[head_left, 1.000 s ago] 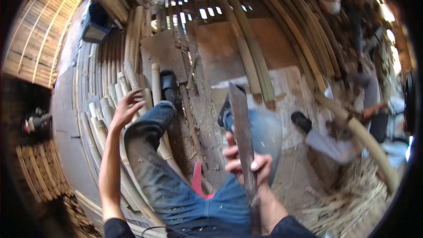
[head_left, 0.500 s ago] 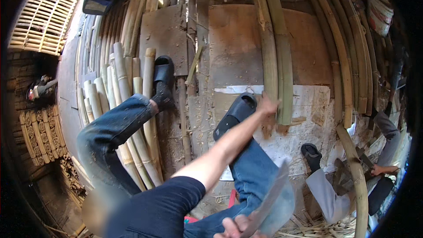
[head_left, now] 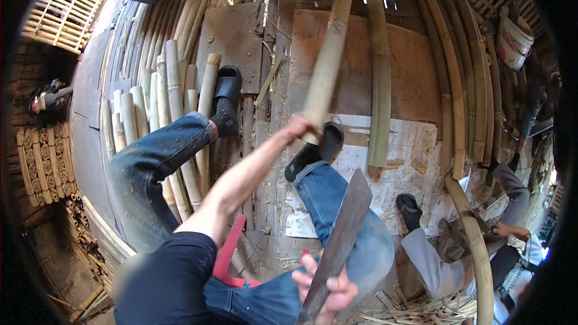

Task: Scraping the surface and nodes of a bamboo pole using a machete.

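My left hand [head_left: 304, 127] is closed around the near end of a pale bamboo pole [head_left: 328, 66], which slants up and away toward the slatted wall. My right hand [head_left: 328, 289] is wrapped around the lower part of a machete [head_left: 342, 229], its broad dark blade pointing up over my right leg; the handle is mostly hidden in my grip. My right shoe [head_left: 330, 142] is just beside the pole's near end. A second bamboo pole [head_left: 379, 84], greenish, lies to the right of the held one.
Several cut bamboo poles [head_left: 171, 78] stand or lean at the left, and more long poles [head_left: 448, 78] lie at the right. A co-worker's hand [head_left: 506, 230] is near a bent bamboo pole [head_left: 472, 241] at lower right. Bamboo shavings [head_left: 421, 313] cover the floor there. A red strap-like piece [head_left: 230, 253] lies by my left thigh.
My left hand has taken hold of the bamboo pole and swung its near end leftward, away from the greenish one. The machete has shifted left and shows its flat side more.
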Motion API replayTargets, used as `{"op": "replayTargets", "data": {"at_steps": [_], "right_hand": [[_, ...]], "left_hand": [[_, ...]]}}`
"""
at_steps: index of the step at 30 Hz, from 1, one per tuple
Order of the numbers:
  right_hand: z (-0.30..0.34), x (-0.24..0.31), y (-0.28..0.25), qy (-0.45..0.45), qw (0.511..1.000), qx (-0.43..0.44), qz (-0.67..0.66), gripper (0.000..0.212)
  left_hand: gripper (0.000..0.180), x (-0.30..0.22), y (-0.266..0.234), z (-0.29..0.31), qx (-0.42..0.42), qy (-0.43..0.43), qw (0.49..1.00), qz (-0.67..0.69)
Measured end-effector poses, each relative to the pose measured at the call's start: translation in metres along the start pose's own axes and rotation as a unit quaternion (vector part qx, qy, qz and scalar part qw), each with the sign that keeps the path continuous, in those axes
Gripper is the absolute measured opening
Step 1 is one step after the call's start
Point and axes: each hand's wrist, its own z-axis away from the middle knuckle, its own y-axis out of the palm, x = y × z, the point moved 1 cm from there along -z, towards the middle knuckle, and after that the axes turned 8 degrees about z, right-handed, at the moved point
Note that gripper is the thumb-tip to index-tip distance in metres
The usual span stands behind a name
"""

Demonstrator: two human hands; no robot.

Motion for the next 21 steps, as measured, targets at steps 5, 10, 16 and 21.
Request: {"op": "replayTargets", "data": {"at_steps": [5,10,16,21], "right_hand": [[-0.003,-0.026,-0.017,-0.037,0.994,-0.030,0.103,0.072],[0.012,-0.051,-0.002,-0.069,0.990,0.085,0.089,0.083],[0.047,-0.065,0.016,-0.072,0.965,0.249,0.045,0.060],[0.091,-0.078,0.000,-0.142,0.931,0.305,0.142,0.063]], "left_hand": [[0.060,-0.094,-0.110,0.187,-0.025,0.072,0.986,-0.146],[0.083,-0.123,-0.182,0.410,0.010,0.218,0.950,-0.224],[0.109,-0.147,-0.235,0.643,-0.112,0.279,0.902,-0.309],[0.127,-0.097,-0.248,0.745,-0.069,0.247,0.941,-0.220]]}}
